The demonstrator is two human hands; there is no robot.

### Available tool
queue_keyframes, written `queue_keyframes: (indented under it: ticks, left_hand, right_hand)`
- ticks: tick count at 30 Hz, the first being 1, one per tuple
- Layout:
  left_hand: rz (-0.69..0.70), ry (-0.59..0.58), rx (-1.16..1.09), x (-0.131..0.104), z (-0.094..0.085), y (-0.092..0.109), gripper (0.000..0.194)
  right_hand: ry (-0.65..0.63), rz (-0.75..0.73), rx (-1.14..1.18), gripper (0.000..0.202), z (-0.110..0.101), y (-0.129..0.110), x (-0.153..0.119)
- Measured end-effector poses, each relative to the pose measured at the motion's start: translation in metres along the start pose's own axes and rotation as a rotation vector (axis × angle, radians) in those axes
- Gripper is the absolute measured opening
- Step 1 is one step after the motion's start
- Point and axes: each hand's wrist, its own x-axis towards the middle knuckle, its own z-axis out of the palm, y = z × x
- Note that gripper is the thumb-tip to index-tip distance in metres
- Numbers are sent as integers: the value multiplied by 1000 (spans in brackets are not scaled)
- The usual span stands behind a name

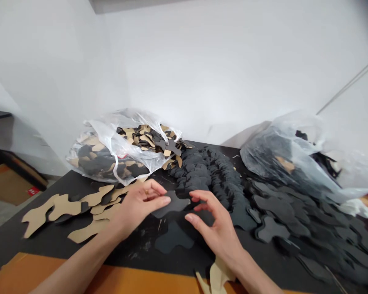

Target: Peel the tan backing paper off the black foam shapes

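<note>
My left hand (pixel 144 202) pinches a flat dark grey cutout with wavy edges (pixel 173 204) between thumb and fingers, holding it above the black table (pixel 135 249). Close to the right side of that cutout, my right hand (pixel 211 218) has its thumb and fingers apart, with nothing between them. Below the held cutout lies another dark cutout (pixel 173 237) of similar wavy shape. Beyond my hands, dark cutouts in overlapping rows (pixel 211 169) run back toward the wall. Several tan cutouts (pixel 66 207) are spread to the left of my left hand.
A clear plastic bag (pixel 119 149) of tan and dark cutouts stands back left. Another plastic bag (pixel 294 159) sits back right. Loose dark cutouts (pixel 276 208) cover the right side. Tan scraps (pixel 217 277) and orange-brown board (pixel 147 279) lie at the front edge.
</note>
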Motion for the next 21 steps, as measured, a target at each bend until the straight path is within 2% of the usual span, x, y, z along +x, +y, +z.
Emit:
queue_keyframes:
  ticks: [4,6,9,16,21]
  left_hand:
    - [-72,-188,-29,-5,17,-1,26]
    - [-90,-232,-12,-5,17,-2,24]
    - [-122,-288,38,-2,12,-4,23]
    - [-166,-348,69,0,10,-5,18]
    - [-125,-397,98,0,12,-3,18]
  right_hand:
    - [-97,260,244,20,3,-3,3]
    - [-145,391,370,27,4,-1,4]
    - [-194,498,477,36,3,0,4]
    - [-248,575,498,40,1,-2,4]
    - [-295,558,505,38,1,0,2]
